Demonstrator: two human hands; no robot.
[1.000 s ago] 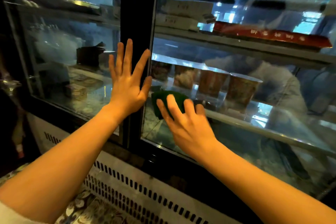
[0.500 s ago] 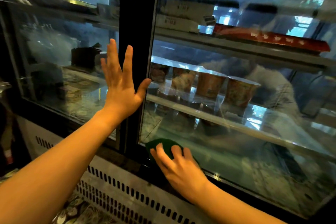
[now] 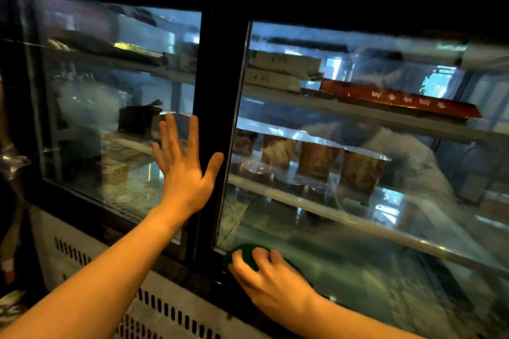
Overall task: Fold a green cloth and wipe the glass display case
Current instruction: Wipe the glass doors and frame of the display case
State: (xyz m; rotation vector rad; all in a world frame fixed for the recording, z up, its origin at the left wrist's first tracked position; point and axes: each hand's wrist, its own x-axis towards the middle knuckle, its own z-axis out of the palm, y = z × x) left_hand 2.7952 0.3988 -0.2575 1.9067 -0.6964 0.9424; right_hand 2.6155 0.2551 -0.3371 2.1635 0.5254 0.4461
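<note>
Right hand (image 3: 271,281), pressing folded green cloth (image 3: 246,254), swept down to glass display case (image 3: 358,256) pane's bottom corner; left hand (image 3: 183,173) splayed flat.

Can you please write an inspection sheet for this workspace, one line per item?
Surface: right glass pane shows reflections and haze; left pane also reflective.
Job's things: green cloth pressed on the right pane's lower left corner.
Clutter: cups, red box and white boxes on shelves inside.
Grippers: right hand flat on the cloth; left hand spread open against the left pane beside the black frame.
Cables: nothing seen.
Surroundings: dim; vented white panel below.
</note>
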